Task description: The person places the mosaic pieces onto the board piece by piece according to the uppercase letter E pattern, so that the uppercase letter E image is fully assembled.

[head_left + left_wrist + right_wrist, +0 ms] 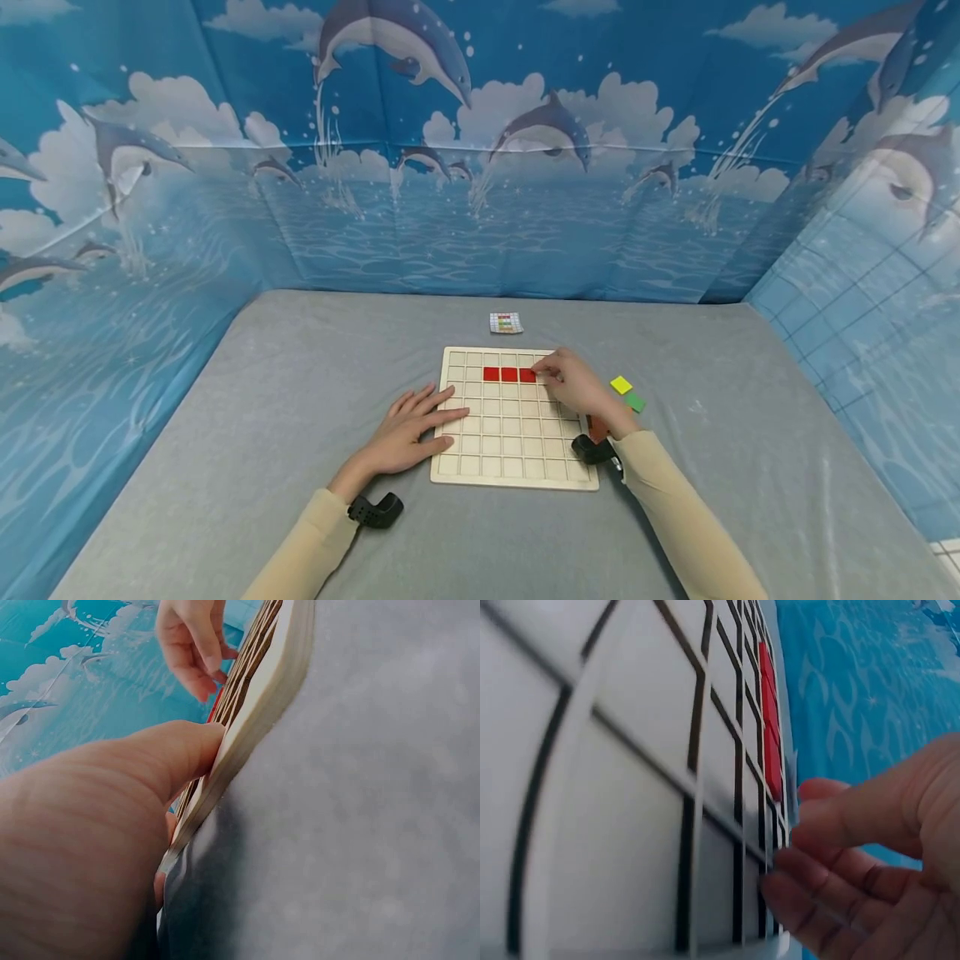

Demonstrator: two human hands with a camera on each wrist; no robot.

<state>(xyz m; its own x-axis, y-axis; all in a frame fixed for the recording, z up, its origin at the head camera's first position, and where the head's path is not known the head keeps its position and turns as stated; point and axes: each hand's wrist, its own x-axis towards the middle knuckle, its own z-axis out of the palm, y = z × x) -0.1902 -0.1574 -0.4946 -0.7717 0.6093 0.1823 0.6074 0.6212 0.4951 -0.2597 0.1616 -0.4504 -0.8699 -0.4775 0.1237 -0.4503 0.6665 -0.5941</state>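
A pale wooden grid board (512, 427) lies on the grey cloth. Three red square tiles (509, 375) sit side by side in a row of cells near its far edge. My left hand (405, 433) rests with spread fingers on the board's left side; the left wrist view shows its thumb (187, 746) against the rim. My right hand (577, 385) is over the board's right part, fingertips beside the rightmost red tile. Nothing shows between its thumb and loosely bent fingers (817, 889) in the right wrist view, where the red tiles (770, 724) lie just past them.
Right of the board lie a yellow tile (621, 385) and a green tile (634, 402). Orange-brown pieces (597, 429) are partly hidden under the right wrist. A small card with a coloured grid (506, 323) lies beyond the board. A dolphin-print curtain (480, 233) stands behind.
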